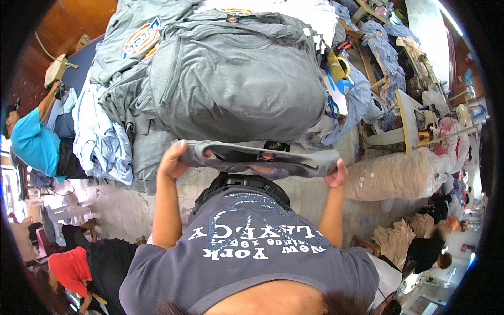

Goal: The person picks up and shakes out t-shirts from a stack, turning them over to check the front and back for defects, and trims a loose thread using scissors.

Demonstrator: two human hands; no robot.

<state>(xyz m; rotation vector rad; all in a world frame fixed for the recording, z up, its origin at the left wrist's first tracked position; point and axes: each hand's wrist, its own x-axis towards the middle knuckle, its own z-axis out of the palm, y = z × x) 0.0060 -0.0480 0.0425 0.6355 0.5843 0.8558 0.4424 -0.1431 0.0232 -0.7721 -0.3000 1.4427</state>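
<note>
Between my two hands a grey T-shirt (304,164) is stretched out in front of my waist, its neck opening and dark label facing up. My left hand (173,161) grips its left end, thumb on top. At the other end my right hand (336,174) is closed on the cloth. Just beyond it lies a thick pile of grey T-shirts (241,79) on the table, the top one smooth with its collar toward the far side. The lower part of the held shirt is hidden from view.
Light blue garments (102,131) hang over the table's left side. Blue-handled scissors (332,106) and a yellow tape roll (336,67) lie right of the pile. A plastic-wrapped tan bundle (391,176) sits on the floor at right. People in blue (37,142) and red (70,270) are at left.
</note>
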